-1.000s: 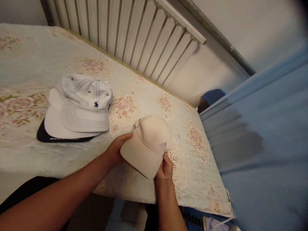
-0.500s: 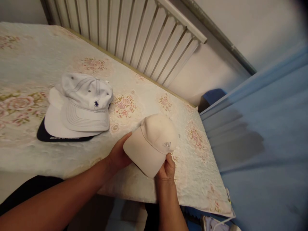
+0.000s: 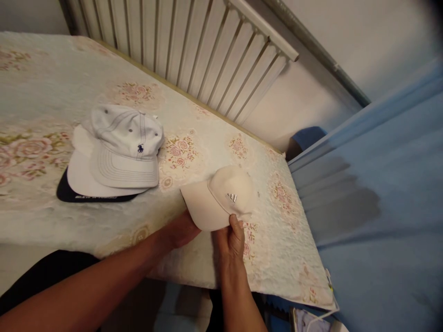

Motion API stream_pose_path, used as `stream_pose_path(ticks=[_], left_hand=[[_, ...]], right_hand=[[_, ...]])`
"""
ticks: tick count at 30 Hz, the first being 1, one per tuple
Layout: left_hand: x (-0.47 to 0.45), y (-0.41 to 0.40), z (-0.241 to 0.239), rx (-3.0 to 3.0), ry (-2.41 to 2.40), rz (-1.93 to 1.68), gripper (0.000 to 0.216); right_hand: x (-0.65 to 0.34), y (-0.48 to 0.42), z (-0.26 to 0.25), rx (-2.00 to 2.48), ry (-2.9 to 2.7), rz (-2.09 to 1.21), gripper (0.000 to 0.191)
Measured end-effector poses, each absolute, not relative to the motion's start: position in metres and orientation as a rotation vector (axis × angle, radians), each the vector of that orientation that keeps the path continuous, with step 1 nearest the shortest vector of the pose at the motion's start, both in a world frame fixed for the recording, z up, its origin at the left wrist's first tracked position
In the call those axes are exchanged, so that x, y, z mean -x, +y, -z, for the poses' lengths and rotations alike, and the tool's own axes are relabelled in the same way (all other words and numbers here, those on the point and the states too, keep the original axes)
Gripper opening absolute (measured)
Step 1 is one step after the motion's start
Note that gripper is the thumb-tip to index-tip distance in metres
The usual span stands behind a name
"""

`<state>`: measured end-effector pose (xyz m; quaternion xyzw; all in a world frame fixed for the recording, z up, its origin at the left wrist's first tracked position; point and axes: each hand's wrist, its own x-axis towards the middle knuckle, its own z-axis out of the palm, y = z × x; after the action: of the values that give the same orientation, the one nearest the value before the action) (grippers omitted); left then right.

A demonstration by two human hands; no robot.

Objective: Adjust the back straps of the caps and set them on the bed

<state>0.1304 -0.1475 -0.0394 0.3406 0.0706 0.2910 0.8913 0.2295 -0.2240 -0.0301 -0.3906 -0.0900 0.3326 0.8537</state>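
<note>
Floral quilted cloth (image 3: 51, 83) is spread over the desk, with a white ribbed radiator (image 3: 194, 50) behind it at the top of the frame and blue fabric (image 3: 380, 193) filling the right side.

A beige cap (image 3: 221, 196) is seen just right of the frame's centre, near the front right part of the desk and apparently resting on the cloth. Its brim is pointed toward the lower left and its rounded crown toward the upper right. A small silver striped logo is carried on the front of the crown. The fabric is plain and pale, and no stitching can be made out.

The right hand (image 3: 230, 242) is placed directly below the cap, its thumb pressed on the brim edge just under the logo, so the cap is pinched there. The left hand (image 3: 180, 230) is set at the brim's lower left edge, fingers hidden beneath; whether it grips cannot be told.

A stack of caps (image 3: 121, 154) is laid at the centre left, well apart from the hands. It is topped by a white cap with a dark emblem, and a navy brim is at the bottom.
</note>
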Motion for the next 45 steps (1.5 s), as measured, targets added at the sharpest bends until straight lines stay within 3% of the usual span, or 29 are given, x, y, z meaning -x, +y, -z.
stream_pose_path(ticks=[6,11,15,20,29,45], left_hand=[[-0.131,-0.155,0.054,-1.118,0.363,-0.470,0.069],[-0.137,-0.164,0.048,-0.730,0.197,-0.395,0.051],[-0.138,-0.162,0.042,-0.379,0.139,-0.364,0.045],[-0.136,-0.155,0.038,-0.265,0.172,-0.362,0.038],[-0.132,-0.129,0.033,-0.173,0.181,-0.415,0.029],[-0.135,-0.137,0.002,-0.502,-0.006,-0.472,0.032]], right_hand=[[-0.230,-0.224,0.024,0.870,-0.133,-0.644,0.047],[-0.229,-0.227,0.025,0.925,-0.285,-0.690,0.035],[-0.228,-0.228,0.021,0.948,-0.318,-0.699,0.041],[-0.241,-0.231,0.011,0.846,-0.284,-0.641,0.048],[-0.278,-0.251,-0.001,0.695,-0.143,-0.607,0.029],[-0.206,-0.224,0.004,0.829,-0.278,-0.669,0.056]])
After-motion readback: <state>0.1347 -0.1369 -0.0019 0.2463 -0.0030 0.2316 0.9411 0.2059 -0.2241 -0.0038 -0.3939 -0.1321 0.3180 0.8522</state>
